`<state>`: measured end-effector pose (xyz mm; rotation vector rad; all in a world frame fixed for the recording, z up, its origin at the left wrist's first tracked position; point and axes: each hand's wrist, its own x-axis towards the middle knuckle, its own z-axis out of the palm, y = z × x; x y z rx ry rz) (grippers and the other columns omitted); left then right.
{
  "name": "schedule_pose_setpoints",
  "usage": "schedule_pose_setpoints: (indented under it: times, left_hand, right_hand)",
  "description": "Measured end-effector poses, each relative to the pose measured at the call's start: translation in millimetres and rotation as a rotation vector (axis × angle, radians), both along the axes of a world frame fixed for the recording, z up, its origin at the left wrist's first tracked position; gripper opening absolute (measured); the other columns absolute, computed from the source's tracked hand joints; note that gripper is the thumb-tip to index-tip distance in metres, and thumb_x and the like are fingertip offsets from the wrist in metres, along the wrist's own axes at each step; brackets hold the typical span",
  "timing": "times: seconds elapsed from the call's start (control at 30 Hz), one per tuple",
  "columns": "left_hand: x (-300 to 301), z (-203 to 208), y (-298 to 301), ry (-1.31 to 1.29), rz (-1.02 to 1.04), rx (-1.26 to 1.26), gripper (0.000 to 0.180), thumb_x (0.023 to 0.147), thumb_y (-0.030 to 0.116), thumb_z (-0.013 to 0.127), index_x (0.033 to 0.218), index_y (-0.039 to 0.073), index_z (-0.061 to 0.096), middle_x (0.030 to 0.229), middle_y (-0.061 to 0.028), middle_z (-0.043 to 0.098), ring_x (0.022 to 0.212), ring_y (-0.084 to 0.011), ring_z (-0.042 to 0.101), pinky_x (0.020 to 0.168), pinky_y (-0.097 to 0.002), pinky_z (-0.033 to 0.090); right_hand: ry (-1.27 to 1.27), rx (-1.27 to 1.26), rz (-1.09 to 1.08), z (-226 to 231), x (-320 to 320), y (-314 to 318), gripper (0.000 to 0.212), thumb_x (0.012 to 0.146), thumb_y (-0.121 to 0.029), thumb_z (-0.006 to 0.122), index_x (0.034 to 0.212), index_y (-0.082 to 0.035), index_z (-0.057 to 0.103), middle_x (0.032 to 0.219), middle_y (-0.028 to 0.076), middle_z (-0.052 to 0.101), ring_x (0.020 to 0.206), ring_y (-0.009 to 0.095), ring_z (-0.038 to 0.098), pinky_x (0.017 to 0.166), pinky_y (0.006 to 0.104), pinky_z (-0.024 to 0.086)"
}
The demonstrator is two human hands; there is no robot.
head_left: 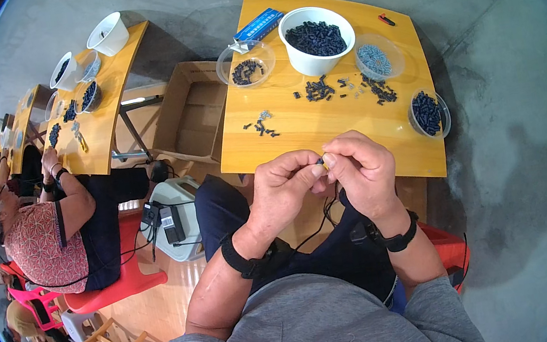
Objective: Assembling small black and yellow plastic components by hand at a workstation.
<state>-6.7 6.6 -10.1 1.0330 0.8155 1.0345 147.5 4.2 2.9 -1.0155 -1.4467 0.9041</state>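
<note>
My left hand [281, 187] and my right hand [366, 170] meet at the table's near edge, fingertips pinched together. Between them is a small black part [320, 161], mostly covered by the fingers; its exact kind cannot be made out. Ahead on the yellow wooden table [238, 116] lie loose small black parts [318, 89] in piles, with small silvery pieces [265, 115] near the left group. A white bucket [321, 61] full of black parts stands at the back. To its right, a clear bowl [380, 56] holds grey-blue screw-like pieces.
Clear tubs of black parts stand at the left [247, 73] and right edge [428, 114]. A blue box [259, 27] and a red-and-black tool [386, 19] lie at the back. An open cardboard box [192, 116] and grey stool [178, 216] stand left, near a seated person [45, 234].
</note>
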Motion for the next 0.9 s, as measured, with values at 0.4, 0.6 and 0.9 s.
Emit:
schedule_pose_setpoints:
  times: [0.4,0.6,0.9]
  left_hand:
    - [3.3,-4.1,0.9,0.038,-0.017,-0.059,0.007,0.087,0.002,0.059,0.092,-0.001,0.063,0.076,-0.0012,0.062,0.067,-0.0059,0.057,0.062,-0.0188,0.047]
    - [6.2,-8.5,0.4,0.012,-0.029,-0.106,0.007,0.088,0.002,0.058,0.092,-0.001,0.063,0.077,-0.0007,0.062,0.067,-0.0056,0.056,0.062,-0.0189,0.047]
    - [8.9,-6.1,1.8,0.004,-0.029,-0.072,0.008,0.089,0.002,0.056,0.094,-0.001,0.061,0.077,-0.0014,0.062,0.067,-0.0064,0.057,0.061,-0.0191,0.047]
  right_hand:
    - [-0.102,0.073,-0.037,-13.1,-5.0,-7.8,0.006,0.082,0.003,0.061,0.089,0.004,0.061,0.079,0.011,0.059,0.062,0.014,0.059,0.056,0.0237,0.047]
    - [-0.021,0.0,0.008,-20.6,0.5,-7.4,0.004,0.084,0.004,0.059,0.088,0.005,0.06,0.079,0.009,0.058,0.063,0.012,0.058,0.056,0.0214,0.046]
    - [0.236,-0.216,0.056,-15.1,-3.3,-7.6,0.006,0.087,-0.001,0.058,0.091,0.004,0.059,0.077,0.006,0.058,0.06,0.008,0.055,0.053,0.0198,0.044]
